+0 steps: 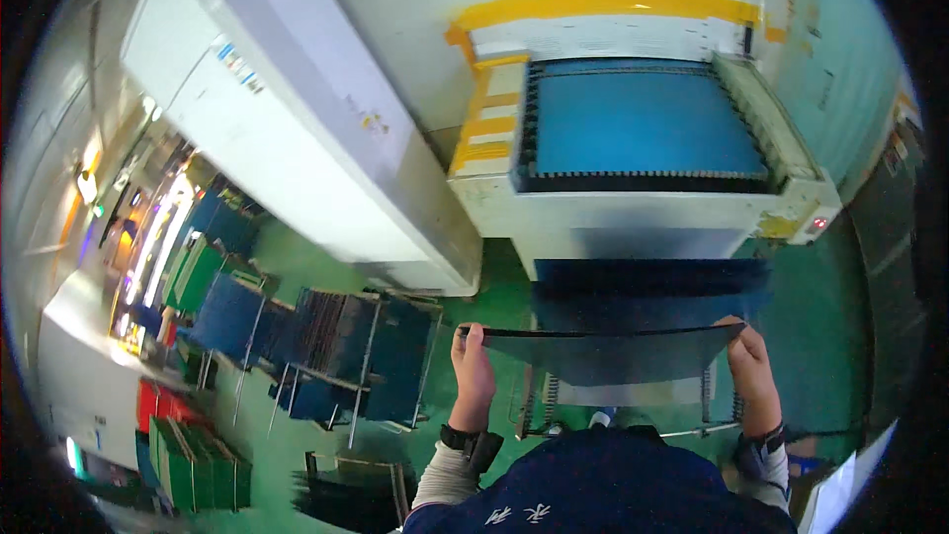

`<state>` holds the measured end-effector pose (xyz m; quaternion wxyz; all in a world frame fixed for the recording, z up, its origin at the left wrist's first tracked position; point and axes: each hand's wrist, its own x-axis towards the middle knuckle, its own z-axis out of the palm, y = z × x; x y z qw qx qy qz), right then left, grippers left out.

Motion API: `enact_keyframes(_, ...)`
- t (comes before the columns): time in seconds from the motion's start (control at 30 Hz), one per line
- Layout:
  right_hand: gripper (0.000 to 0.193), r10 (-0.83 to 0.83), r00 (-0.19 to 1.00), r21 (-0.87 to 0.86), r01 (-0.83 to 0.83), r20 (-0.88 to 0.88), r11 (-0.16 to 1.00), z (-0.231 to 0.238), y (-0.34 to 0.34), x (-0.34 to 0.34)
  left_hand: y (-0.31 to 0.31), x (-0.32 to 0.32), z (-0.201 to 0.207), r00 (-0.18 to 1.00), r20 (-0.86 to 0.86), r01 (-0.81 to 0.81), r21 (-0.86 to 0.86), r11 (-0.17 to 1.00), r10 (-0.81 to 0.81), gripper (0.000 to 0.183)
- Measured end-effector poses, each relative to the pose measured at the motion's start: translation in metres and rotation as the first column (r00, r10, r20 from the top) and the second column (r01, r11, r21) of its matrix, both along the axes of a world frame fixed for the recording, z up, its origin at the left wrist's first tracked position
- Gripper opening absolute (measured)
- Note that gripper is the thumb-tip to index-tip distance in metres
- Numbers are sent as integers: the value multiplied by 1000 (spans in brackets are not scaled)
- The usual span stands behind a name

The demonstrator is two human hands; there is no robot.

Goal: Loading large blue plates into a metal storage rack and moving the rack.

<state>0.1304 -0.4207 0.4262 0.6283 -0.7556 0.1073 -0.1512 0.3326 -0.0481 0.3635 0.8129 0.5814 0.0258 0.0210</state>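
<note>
A thin dark rectangular panel (603, 356) stretches between my two hands in front of my body. My left hand (474, 374) grips its left end, with the thumb on the upper edge. At the opposite end, my right hand (751, 368) is closed on the right corner. Just beyond the held panel is another dark blue surface (647, 295), blurred at its edges. Below the panel, parts of a metal rack (540, 405) with toothed sides show near my feet; the panel hides much of it.
Ahead stands a pale machine (603, 213) with a blue panel (643, 124) lying in its toothed bed. A white column (316, 138) rises at left. Racks of dark panels (331, 336) and green stacked boards (193, 465) stand on the left floor. A dark cabinet-like shape (895, 227) is at right.
</note>
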Motion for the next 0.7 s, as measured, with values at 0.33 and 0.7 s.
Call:
enact_keyframes(0.33, 29, 59, 989, -252, -92, -134, 963, -41, 34, 23, 59, -14, -32, 997, -38, -72, -163, 984, 67, 12)
enact_keyframes(0.7, 27, 178, 980, -405, -128, 88, 905, -69, 40, 30, 91, -12, -49, 995, 22, -89, -315, 945, 101, 18)
